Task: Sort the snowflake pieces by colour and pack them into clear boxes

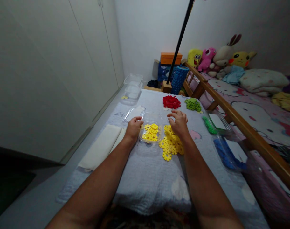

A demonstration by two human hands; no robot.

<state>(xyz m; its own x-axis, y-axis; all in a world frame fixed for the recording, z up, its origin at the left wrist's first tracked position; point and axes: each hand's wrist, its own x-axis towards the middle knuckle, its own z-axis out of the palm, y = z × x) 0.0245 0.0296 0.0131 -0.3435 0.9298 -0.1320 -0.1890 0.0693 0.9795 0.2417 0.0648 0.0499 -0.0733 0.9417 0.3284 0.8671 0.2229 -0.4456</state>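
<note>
My left hand [134, 128] grips the left rim of a clear plastic container [160, 135] with its lid hinged open to the left. Inside lie several yellow notched discs [150, 133], which look like flower-shaped interlocking pieces. To the right of the container, a loose pile of the same yellow discs [170, 147] rests on the cloth. My right hand [179, 122] is over the far edge of that pile. Its thumb and fingers are curved and apart, with nothing visible between them.
Beyond my hands are a red pile [171, 102] and a green pile [193, 104] of pieces. Closed boxes of green [209, 125] and blue [222, 152] pieces sit right, near a wooden bed rail [231, 109]. Clear containers [133, 80] stand far left; folded cloth [100, 148] lies left.
</note>
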